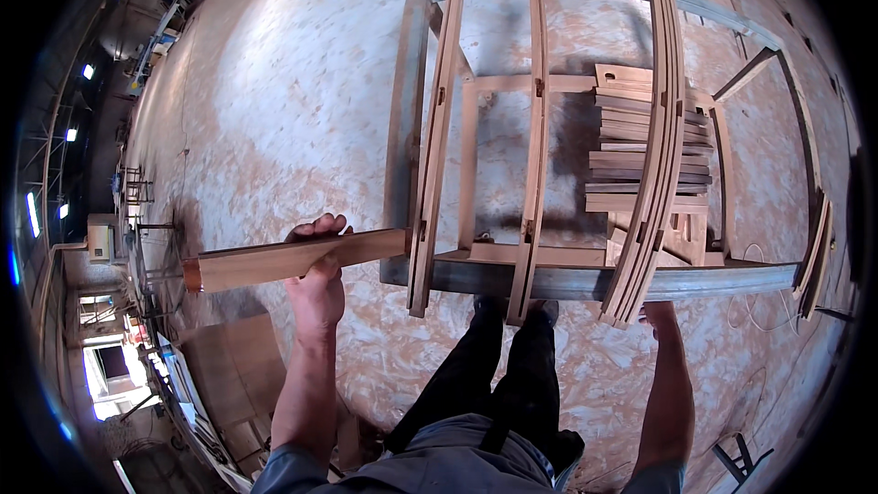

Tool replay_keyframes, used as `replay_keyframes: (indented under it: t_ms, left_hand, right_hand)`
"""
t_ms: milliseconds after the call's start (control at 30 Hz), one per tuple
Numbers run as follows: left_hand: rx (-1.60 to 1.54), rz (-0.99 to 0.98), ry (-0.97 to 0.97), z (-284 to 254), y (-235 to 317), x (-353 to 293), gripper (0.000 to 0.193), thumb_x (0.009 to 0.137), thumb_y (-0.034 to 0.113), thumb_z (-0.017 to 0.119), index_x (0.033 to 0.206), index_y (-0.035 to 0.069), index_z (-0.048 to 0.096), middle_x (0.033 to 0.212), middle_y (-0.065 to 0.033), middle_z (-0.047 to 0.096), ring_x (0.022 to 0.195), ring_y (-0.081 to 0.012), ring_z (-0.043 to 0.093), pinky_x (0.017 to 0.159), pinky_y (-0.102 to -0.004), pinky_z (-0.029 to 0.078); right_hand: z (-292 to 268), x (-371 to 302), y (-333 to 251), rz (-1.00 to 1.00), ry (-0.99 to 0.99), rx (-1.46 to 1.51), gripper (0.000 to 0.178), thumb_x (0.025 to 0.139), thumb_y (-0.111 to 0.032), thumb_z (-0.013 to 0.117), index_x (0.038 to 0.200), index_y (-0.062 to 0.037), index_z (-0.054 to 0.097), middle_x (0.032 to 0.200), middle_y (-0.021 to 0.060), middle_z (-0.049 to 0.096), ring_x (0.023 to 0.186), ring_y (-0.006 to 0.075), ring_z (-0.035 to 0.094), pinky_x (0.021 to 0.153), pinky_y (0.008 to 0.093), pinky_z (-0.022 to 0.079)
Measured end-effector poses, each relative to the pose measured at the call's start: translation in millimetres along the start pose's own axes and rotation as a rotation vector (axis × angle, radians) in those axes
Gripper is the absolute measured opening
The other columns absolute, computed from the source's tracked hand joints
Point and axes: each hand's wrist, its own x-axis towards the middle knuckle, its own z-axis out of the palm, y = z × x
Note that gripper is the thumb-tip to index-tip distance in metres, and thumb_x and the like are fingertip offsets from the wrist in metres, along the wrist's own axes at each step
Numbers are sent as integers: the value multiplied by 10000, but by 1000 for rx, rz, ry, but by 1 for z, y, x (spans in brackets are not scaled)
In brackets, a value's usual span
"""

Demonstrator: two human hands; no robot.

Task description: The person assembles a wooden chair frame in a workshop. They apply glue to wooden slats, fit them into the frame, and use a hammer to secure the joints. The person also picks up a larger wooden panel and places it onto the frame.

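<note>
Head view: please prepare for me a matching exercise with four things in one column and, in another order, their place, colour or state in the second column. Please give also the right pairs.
Column 1
1. Left hand
2. Right hand
3. Wood stack
4. Trousers

Column 2
A. Piled up, seen on both sides of the strip bundle
B. Black
C. Gripping a board, thumb on the near side
D. By the near end of the strip bundle, fingers partly hidden

Right pairs: 1-C, 2-D, 3-A, 4-B
</note>
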Motion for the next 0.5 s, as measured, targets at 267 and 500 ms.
replay_keyframes:
  t_ms: [267,500]
  left_hand:
    - [18,6,30,-3,-5,-4,419,779,11,592,1177,88,485,1214,-101,555,1201,-278,512,1054,-488,390]
    - [28,3,13,8,-9,4,423,769,12,593,1173,81,486,1204,-109,561,1185,-276,529,1050,-478,393]
  right_hand:
    - [7,28,-5,-172,-60,-162,289,911,-243,518,1098,-33,587,936,104,654,763,221,650,591,357,512]
    - [1,0,-7,-213,-60,-192,304,925,-247,527,1134,-32,580,948,103,655,776,217,663,619,345,533]
